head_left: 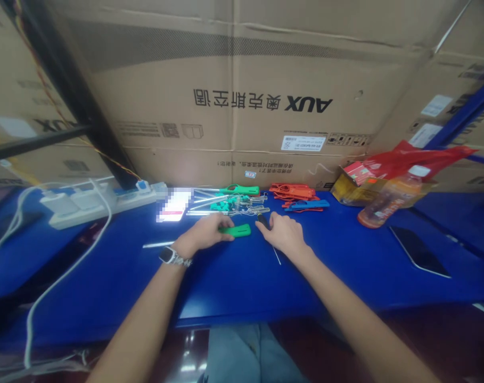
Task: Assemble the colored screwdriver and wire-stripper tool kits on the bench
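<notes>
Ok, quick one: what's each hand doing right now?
Left hand: closed, holding a green-handled tool.
Right hand: closed, holding a thin-shafted screwdriver, its tip pointing toward the person.

A workshop, by its blue bench [226, 287], screwdriver [262, 219] and stacked-up cartons [261, 72].

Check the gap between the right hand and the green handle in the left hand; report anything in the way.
Nothing visible stands there: only blue tabletop shows between the right hand, holding a dark-handled screwdriver, and the green handle.
</notes>
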Motion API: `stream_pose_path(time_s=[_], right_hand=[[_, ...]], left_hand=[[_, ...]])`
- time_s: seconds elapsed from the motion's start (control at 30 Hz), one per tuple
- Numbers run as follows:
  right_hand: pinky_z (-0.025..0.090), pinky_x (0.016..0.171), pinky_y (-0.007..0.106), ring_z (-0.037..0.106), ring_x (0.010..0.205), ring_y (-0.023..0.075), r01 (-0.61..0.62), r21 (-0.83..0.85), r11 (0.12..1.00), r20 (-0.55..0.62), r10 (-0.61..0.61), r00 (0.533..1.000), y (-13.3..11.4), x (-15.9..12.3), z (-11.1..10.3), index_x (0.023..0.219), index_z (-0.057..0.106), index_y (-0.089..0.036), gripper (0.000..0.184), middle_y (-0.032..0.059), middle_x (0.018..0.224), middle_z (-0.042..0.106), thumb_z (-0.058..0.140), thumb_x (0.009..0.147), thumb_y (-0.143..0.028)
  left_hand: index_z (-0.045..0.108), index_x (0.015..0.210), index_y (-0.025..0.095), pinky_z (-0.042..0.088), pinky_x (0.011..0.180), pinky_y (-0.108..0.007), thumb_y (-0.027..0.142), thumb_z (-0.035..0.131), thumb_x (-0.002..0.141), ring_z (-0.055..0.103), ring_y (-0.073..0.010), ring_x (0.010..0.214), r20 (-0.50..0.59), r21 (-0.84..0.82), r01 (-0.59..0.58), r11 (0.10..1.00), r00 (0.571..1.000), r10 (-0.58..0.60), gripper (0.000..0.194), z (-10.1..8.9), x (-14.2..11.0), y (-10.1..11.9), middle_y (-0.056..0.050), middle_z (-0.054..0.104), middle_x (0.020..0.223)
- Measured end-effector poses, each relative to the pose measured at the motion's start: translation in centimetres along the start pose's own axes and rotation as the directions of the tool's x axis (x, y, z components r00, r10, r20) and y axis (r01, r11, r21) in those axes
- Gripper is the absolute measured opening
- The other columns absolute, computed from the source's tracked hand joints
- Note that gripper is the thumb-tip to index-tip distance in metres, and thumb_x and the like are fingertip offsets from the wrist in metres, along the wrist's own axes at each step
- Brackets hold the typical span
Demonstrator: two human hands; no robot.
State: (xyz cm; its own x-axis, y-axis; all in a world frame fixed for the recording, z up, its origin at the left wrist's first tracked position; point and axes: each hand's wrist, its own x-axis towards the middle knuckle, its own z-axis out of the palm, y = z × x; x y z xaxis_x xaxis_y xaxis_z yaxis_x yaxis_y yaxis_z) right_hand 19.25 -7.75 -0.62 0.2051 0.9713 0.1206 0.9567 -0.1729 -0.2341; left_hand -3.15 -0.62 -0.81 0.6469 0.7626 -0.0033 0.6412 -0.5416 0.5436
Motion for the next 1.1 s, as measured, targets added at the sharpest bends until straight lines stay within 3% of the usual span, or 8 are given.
stream_pose_path(time_s=[0.07, 0.17, 0.37, 0.43, 0.6, 0.8, 0.93, 1.1], right_hand=[[0.048, 0.076, 0.039, 0.065, 0.096, 0.0298, 0.221, 0.058, 0.973, -0.072, -0.217, 0.973, -0.4, -0.5, -0.5, 0.111, 0.063, -0.019, 0.04, 0.0156, 0.109, 0.067, 0.053, 0.091, -0.052], [0.046, 0.093, 0.044, 0.056, 0.117, 0.0295, 0.577, 0.108, 0.809, -0.06, -0.574, 0.816, -0.8, -0.8, -1.6, 0.129, 0.055, -0.021, 0.043, 0.014, 0.128, 0.06, 0.058, 0.091, -0.041], [0.045, 0.101, 0.048, 0.053, 0.122, 0.0274, 0.701, 0.201, 0.684, -0.105, -0.697, 0.71, 0.8, 1.8, -2.8, 0.142, 0.047, -0.022, 0.045, 0.0134, 0.133, 0.059, 0.049, 0.097, -0.027], [0.045, 0.102, 0.048, 0.054, 0.119, 0.0274, 0.696, 0.236, 0.678, -0.141, -0.685, 0.715, 1.8, 3.6, -2.6, 0.138, 0.052, -0.021, 0.042, 0.0131, 0.128, 0.061, 0.05, 0.097, -0.028], [0.047, 0.098, 0.044, 0.06, 0.113, 0.0254, 0.572, 0.396, 0.718, -0.146, -0.566, 0.812, 2.3, 9.2, -1.5, 0.133, 0.052, -0.021, 0.041, 0.0096, 0.129, 0.063, 0.056, 0.093, -0.027], [0.041, 0.097, 0.048, 0.053, 0.117, 0.0314, 0.449, 0.099, 0.888, -0.073, -0.443, 0.893, 0.5, 15.7, 0.0, 0.124, 0.061, -0.021, 0.036, 0.0114, 0.122, 0.063, 0.061, 0.088, -0.024], [0.038, 0.098, 0.047, 0.05, 0.117, 0.0311, 0.45, 0.04, 0.892, -0.079, -0.447, 0.891, 0.2, 16.2, 0.7, 0.132, 0.061, -0.022, 0.042, 0.0123, 0.124, 0.059, 0.058, 0.091, -0.03], [0.039, 0.095, 0.048, 0.048, 0.118, 0.0315, 0.439, 0.104, 0.892, -0.179, -0.417, 0.891, 1.1, 13.7, 0.8, 0.134, 0.057, -0.021, 0.045, 0.0137, 0.127, 0.056, 0.056, 0.09, -0.031]], left_hand=[[0.068, 0.107, 0.018, 0.049, 0.088, -0.038, 0.028, 0.071, 0.082, 0.062, -0.0235, 0.094, -0.037, -0.024, -0.123, 0.992, 0.992, 0.123, 0.027, 0.1, -0.1, 0.9, -0.007, 0.064, 0.104], [0.067, 0.113, 0.021, 0.049, 0.092, -0.039, 0.031, 0.061, 0.092, 0.061, -0.023, 0.099, -0.153, -0.007, -0.304, 0.953, 0.942, 0.299, 0.024, 0.2, -0.1, 2.7, -0.007, 0.06, 0.107], [0.058, 0.125, 0.022, 0.045, 0.102, -0.043, 0.028, 0.061, 0.093, 0.054, -0.0258, 0.118, -0.318, 0.245, -0.369, 0.897, 0.843, 0.434, 0.032, -0.9, -0.1, 3.8, -0.009, 0.058, 0.124], [0.054, 0.129, 0.023, 0.045, 0.102, -0.046, 0.025, 0.059, 0.093, 0.054, -0.0273, 0.119, -0.342, 0.334, -0.296, 0.895, 0.847, 0.408, 0.037, -2.0, 0.6, 2.8, -0.01, 0.057, 0.128], [0.063, 0.116, 0.019, 0.048, 0.091, -0.043, 0.022, 0.051, 0.096, 0.06, -0.0261, 0.103, -0.32, 0.405, -0.213, 0.889, 0.878, 0.356, 0.023, -4.9, 5.4, -0.9, -0.009, 0.065, 0.109], [0.068, 0.112, 0.02, 0.047, 0.093, -0.04, 0.012, 0.049, 0.09, 0.059, -0.0251, 0.104, -0.303, 0.433, -0.052, 0.9, 0.932, 0.199, 0.031, -5.2, 11.7, -4.5, -0.009, 0.065, 0.11], [0.067, 0.117, 0.021, 0.046, 0.093, -0.041, 0.018, 0.049, 0.092, 0.058, -0.0265, 0.106, -0.307, 0.418, -0.018, 0.908, 0.938, 0.16, 0.031, -4.3, 11.5, -5.4, -0.009, 0.067, 0.113], [0.064, 0.122, 0.021, 0.045, 0.095, -0.042, 0.021, 0.047, 0.094, 0.057, -0.0273, 0.111, -0.39, 0.339, 0.032, 0.94, 0.914, 0.109, 0.032, -3.8, 9.5, -4.3, -0.009, 0.065, 0.124]])
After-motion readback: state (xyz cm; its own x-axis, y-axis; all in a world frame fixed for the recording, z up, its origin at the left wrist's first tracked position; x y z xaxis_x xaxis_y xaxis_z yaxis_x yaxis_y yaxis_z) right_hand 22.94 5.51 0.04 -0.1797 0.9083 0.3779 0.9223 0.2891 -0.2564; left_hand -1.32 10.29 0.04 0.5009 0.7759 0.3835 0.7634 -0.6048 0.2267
